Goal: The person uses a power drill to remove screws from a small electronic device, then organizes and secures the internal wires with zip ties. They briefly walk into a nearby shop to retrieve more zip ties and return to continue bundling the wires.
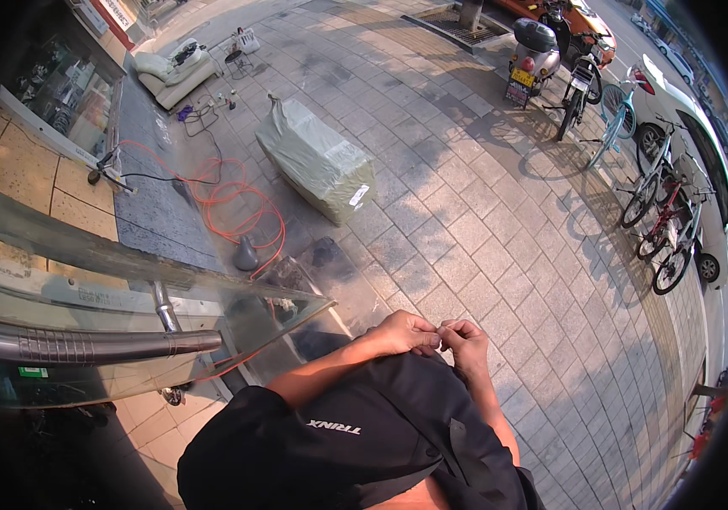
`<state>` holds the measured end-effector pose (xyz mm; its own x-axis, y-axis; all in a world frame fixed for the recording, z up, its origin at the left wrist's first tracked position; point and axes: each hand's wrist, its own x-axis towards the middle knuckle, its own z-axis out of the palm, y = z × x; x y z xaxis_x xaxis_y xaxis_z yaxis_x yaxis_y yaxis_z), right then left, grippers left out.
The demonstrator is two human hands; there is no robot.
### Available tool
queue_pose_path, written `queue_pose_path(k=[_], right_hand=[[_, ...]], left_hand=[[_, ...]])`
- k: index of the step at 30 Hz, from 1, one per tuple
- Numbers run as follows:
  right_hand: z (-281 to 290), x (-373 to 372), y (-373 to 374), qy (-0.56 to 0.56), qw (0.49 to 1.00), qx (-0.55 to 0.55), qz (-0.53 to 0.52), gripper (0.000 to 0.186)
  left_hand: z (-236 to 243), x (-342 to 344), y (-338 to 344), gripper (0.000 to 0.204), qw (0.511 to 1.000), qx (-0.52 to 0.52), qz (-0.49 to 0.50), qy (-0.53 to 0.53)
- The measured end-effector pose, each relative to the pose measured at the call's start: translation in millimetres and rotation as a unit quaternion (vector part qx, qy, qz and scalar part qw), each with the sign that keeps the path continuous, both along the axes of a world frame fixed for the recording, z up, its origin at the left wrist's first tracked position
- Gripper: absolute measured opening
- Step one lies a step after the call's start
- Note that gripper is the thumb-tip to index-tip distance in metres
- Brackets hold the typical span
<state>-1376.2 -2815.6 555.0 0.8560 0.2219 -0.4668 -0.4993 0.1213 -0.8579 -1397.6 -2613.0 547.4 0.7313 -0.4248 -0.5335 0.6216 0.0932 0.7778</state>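
Observation:
My left hand [406, 334] and my right hand [464, 344] meet at their fingertips in front of my body, both pinched closed. Whatever is between the fingers, if anything, is too small to make out. Just below them is the black shirt [347, 450] I am wearing, with my bare forearms along either side. To the left of my hands, a glass door [270, 314] with a round steel handle [126, 342] reaches out over a step.
A grey-green wrapped bundle [304, 153] lies on the paving [509, 280] ahead. An orange hose [282, 231] coils beside it near the shopfront. A pale sofa [168, 89] stands further back. A scooter [526, 72], several bicycles [615, 127] and a white car [691, 170] line the right.

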Motion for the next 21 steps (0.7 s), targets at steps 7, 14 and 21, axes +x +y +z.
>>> queue_pose_path(k=[7,14,21], right_hand=[[-39,165,48,0.003,0.986,0.004,0.169,0.007],[-130,351,88,0.044,0.961,0.004,0.274,0.013],[-213,562,141,0.064,0.947,0.056,0.309,0.013]], left_hand=[[-25,114,47,0.030,0.992,-0.010,0.125,-0.008],[-127,265,64,0.028,0.971,-0.030,0.227,-0.063],[-189,457,104,0.031,0.959,0.084,0.266,-0.050]])
